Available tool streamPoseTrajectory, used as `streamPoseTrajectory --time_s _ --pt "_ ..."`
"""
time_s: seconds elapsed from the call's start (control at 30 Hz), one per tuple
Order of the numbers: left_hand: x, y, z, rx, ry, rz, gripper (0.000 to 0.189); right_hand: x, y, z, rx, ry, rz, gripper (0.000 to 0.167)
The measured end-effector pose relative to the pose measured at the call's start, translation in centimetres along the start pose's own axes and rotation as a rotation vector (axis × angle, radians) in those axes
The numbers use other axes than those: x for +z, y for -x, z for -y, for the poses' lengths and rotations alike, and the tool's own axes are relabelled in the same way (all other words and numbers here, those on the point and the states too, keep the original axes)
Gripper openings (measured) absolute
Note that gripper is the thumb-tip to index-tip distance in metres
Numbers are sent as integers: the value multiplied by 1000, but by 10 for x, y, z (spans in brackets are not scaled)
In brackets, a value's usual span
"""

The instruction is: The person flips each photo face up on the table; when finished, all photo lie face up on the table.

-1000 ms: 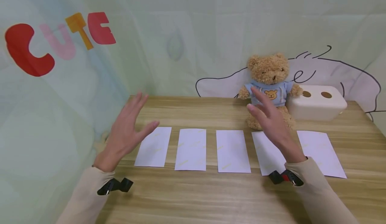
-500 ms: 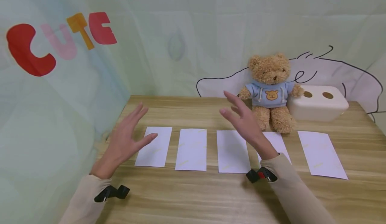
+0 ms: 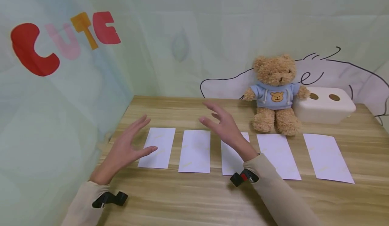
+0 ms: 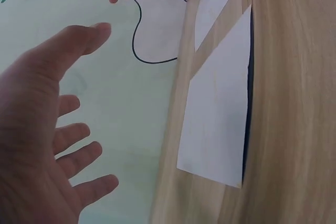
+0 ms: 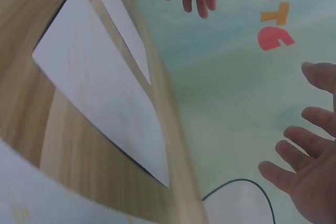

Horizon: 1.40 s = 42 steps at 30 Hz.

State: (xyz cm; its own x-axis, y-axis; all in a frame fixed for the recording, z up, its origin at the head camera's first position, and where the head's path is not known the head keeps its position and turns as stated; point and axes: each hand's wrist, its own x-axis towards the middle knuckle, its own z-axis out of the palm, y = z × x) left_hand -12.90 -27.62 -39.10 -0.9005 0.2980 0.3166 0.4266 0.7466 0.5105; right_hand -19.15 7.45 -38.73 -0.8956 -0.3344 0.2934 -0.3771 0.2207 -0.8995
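Note:
Several white sheets lie in a row on the wooden table. My left hand (image 3: 123, 151) hovers by the leftmost sheet (image 3: 161, 141), its thumb overlapping that sheet in the head view. Held above the second sheet (image 3: 195, 153) and the middle sheet (image 3: 228, 160) is my right hand (image 3: 225, 128), which hides part of the middle one. Both hands hold nothing. In the left wrist view the thumb and fingers of the left hand (image 4: 31, 103) are spread apart. The right hand (image 5: 310, 177) shows spread, relaxed fingers in its own wrist view.
A brown teddy bear (image 3: 276, 97) in a blue hoodie sits at the back right. Beside it stands a white box (image 3: 323, 111) with holes on top. Two more sheets, the fourth (image 3: 279, 156) and the rightmost (image 3: 328, 158), lie before them. Printed cloth (image 3: 170, 50) rises behind the table (image 3: 182, 199).
My right hand has moved left, from in front of the bear to above the second and middle sheets, uncovering the bear. The left hand has sunk slightly. The view has turned a little left.

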Motion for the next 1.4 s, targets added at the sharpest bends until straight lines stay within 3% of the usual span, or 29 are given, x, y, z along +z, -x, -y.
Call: streamPoseTrajectory --time_s 0.27,0.4,0.67,0.83,1.07,1.27,1.4 --pt "6 1 17 -19 187 117 88 30 -8 -3 13 -32 39 55" --pt "9 -1 24 -29 219 153 85 43 -11 -4 14 -30 61 52" --pt "8 -6 28 -77 197 259 81 61 -16 -7 21 -52 92 46" --pt "7 -5 30 -97 196 290 84 73 -16 -8 7 -54 128 44" --pt "6 -5 32 -114 205 329 82 89 -15 -12 48 10 200 42" --pt "7 -10 30 -130 151 393 80 97 -12 -19 66 74 232 40" --pt "6 -11 29 -95 112 416 80 99 -9 -23 42 132 250 39"
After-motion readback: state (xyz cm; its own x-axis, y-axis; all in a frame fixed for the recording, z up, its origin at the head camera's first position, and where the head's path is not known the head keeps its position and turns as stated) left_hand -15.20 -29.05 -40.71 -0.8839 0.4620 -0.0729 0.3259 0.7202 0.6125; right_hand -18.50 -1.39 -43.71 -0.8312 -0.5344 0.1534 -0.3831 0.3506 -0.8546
